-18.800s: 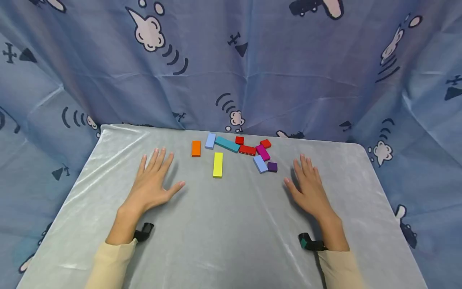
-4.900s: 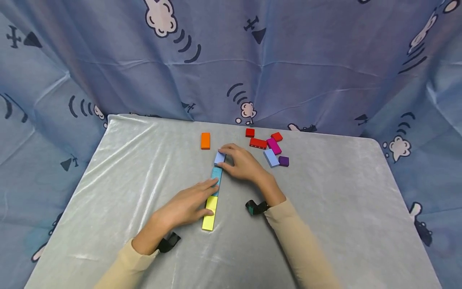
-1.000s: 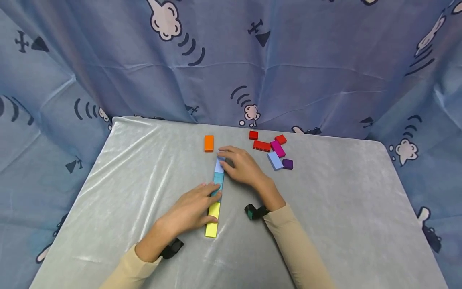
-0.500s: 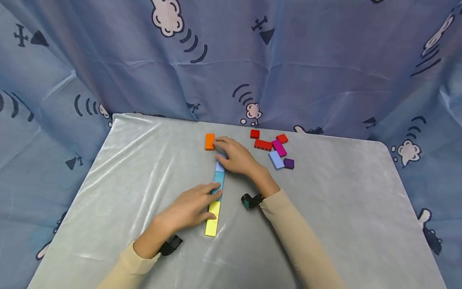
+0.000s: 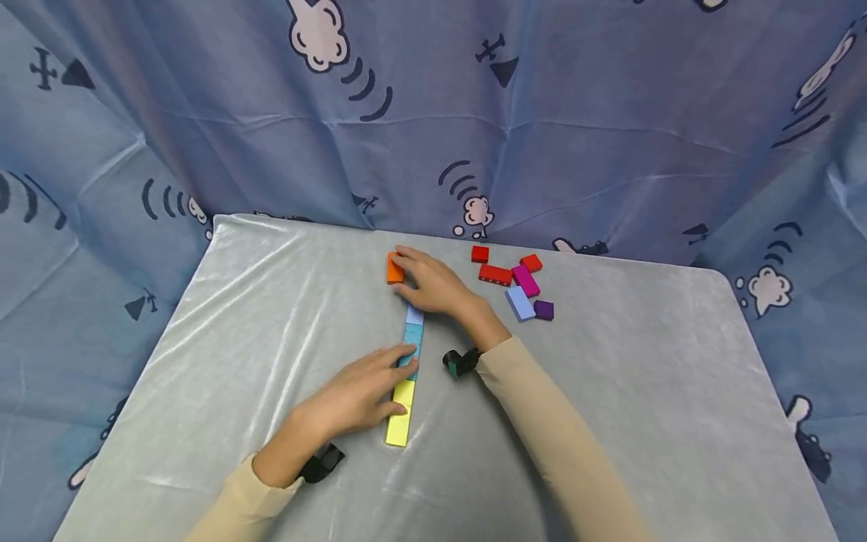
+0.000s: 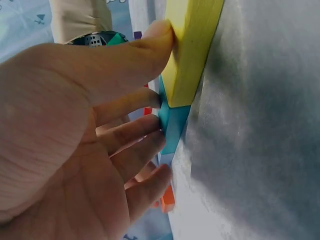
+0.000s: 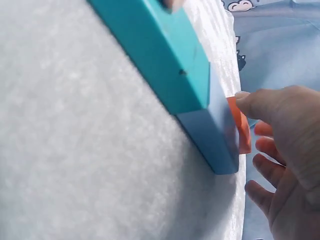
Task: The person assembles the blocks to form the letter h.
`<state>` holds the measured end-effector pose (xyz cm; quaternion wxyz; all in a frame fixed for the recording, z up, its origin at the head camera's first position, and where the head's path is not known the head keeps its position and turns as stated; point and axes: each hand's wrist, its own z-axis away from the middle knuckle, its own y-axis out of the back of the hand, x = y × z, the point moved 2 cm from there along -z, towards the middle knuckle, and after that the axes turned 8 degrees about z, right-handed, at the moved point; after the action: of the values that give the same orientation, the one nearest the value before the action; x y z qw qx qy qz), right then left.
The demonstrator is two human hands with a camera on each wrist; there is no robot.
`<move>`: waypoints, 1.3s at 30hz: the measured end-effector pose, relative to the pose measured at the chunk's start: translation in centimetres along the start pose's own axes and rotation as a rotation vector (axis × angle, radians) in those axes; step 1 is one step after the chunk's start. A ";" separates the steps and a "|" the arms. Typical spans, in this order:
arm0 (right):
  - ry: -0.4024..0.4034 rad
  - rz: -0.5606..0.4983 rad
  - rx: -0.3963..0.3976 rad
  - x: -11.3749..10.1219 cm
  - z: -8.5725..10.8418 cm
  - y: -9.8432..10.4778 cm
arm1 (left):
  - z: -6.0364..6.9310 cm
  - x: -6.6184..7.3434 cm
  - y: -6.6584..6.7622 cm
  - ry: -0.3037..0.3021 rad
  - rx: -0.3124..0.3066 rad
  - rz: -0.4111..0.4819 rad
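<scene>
A row of blocks runs away from the person: yellow block (image 5: 400, 427) nearest, teal block (image 5: 413, 333) in the middle, light blue block (image 5: 415, 315) at the far end. The left hand (image 5: 352, 390) lies along its left side. In the left wrist view its thumb touches the yellow block's side, and loosely bent fingers touch or nearly touch the teal one. Over the far end, the right hand (image 5: 433, 283) reaches to the orange block (image 5: 393, 272), thumb and fingers spread around its near part. Whether it touches the block cannot be told; the hand partly covers it.
Right of the row lie a small red block (image 5: 479, 254), a longer red block (image 5: 495, 275), another red block (image 5: 531, 263), a magenta block (image 5: 526, 281), a second light blue block (image 5: 520, 304) and a purple block (image 5: 544, 310). A patterned curtain (image 5: 433, 98) hangs behind the cloth-covered table (image 5: 609, 406).
The right hand has left the light blue block and moved forward and left to the orange block. The left hand stays beside the row. Earlier, the teal and light blue blocks joined the yellow one.
</scene>
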<state>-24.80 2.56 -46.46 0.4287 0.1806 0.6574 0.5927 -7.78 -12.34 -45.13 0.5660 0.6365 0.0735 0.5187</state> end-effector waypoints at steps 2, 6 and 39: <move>-0.008 0.012 -0.017 0.0 -0.2 -0.2 | 0.0 0.0 0.0 0.000 0.003 -0.002; -0.021 0.021 -0.006 0.1 -0.5 -0.6 | 0.1 -0.2 0.1 -0.007 0.010 -0.011; -0.023 -0.156 0.186 2.6 2.3 0.0 | -0.4 -0.8 0.1 -0.019 -0.007 0.050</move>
<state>-24.51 5.97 -47.20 0.4624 0.1749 0.7166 0.4920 -8.45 -12.71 -45.63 0.5558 0.6411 0.0503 0.5269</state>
